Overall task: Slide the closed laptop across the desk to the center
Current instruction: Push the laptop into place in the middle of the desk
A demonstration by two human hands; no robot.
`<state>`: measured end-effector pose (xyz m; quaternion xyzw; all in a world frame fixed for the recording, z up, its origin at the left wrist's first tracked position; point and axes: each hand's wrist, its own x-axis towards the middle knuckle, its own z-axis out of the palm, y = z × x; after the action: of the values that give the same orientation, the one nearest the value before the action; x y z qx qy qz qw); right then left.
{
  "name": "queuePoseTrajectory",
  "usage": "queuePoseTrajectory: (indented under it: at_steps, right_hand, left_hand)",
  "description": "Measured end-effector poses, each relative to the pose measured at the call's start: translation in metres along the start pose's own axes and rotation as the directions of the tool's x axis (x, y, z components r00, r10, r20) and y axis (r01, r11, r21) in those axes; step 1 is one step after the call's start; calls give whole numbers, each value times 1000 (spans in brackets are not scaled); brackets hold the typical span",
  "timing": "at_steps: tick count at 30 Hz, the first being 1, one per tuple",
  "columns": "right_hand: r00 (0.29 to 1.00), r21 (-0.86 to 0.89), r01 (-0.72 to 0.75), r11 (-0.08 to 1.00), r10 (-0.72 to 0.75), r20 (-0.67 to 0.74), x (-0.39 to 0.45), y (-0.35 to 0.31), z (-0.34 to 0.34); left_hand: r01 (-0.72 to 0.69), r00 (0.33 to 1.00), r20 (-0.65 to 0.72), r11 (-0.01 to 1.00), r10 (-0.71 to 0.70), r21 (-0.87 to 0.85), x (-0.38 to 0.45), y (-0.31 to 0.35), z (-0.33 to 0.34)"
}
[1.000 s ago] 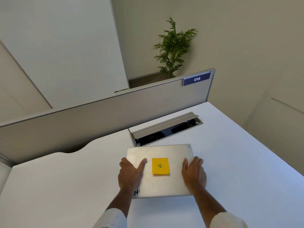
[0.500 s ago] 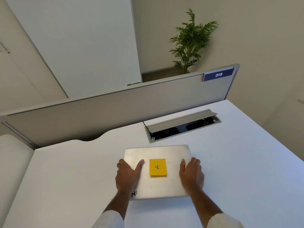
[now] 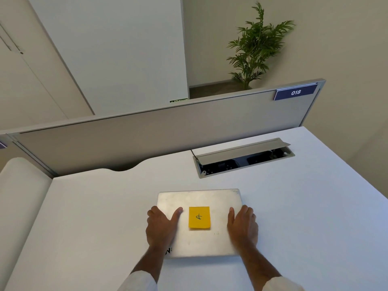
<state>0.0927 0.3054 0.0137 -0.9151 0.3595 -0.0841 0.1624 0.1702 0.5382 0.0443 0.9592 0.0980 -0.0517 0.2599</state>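
Observation:
A closed silver laptop (image 3: 199,199) lies flat on the white desk (image 3: 94,217), with a yellow sticky note (image 3: 199,217) stuck on the middle of its lid. My left hand (image 3: 160,226) grips the laptop's left edge, thumb on the lid beside the note. My right hand (image 3: 243,224) grips the right edge the same way. Both wrists cover the lid's near corners.
An open cable tray (image 3: 243,157) with a raised flap is set into the desk just behind the laptop, to the right. A grey partition (image 3: 168,131) with a "018" plate (image 3: 295,92) runs along the desk's far edge. A potted plant (image 3: 255,45) stands beyond it.
The laptop has slid left across the desk with both hands on it, away from the cable tray, which now sits farther to its right. My view has turned left too.

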Motion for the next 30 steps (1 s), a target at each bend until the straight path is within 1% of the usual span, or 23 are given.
queuePoseTrajectory:
  at_steps: [10, 18, 22, 24, 27, 30]
  right_hand:
    - [1000, -8, -16, 1000, 16, 17, -12, -3, 14]
    - [999, -28, -30, 999, 31, 15, -17, 2, 21]
    - [999, -30, -33, 999, 34, 8, -18, 1, 22]
    - [999, -31, -36, 999, 36, 4, -19, -1, 23]
    - [999, -27, -43, 999, 43, 5, -20, -1, 24]
    - [999, -19, -48, 999, 48, 3, -19, -1, 23]
  left_hand:
    - [-14, 1000, -15, 999, 14, 39, 7, -17, 8]
    - [-6, 1000, 12, 1000, 6, 28, 7, -21, 18]
    - [-17, 1000, 5, 999, 17, 33, 7, -22, 18]
    - [-25, 1000, -14, 998, 26, 58, 9, -22, 18]
    - [-52, 997, -51, 989, 60, 140, 11, -24, 19]
    - [-58, 995, -66, 986, 69, 159, 12, -25, 21]
